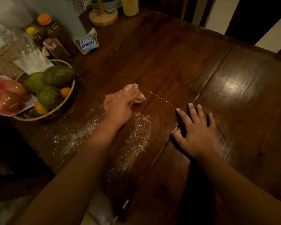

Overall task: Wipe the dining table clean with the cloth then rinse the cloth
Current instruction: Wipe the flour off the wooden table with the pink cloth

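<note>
A bunched pink cloth (137, 94) lies on the dark wooden dining table (169, 62), and my left hand (118, 109) grips it, pressing it down near the table's middle. White powdery specks (133, 135) are scattered over the wood just in front of and around my left wrist. To the right, my right hand (196, 132) rests flat on the table with its fingers spread, beside a seam between two table panels.
At the left stands a woven basket (66, 103) of green mangoes and small oranges, with a tray of packed fruit (8, 96) on it. Behind are jars (49, 28), plastic bags, a small packet (87, 43), a wooden stand (103, 16) and a yellow cup (130, 5).
</note>
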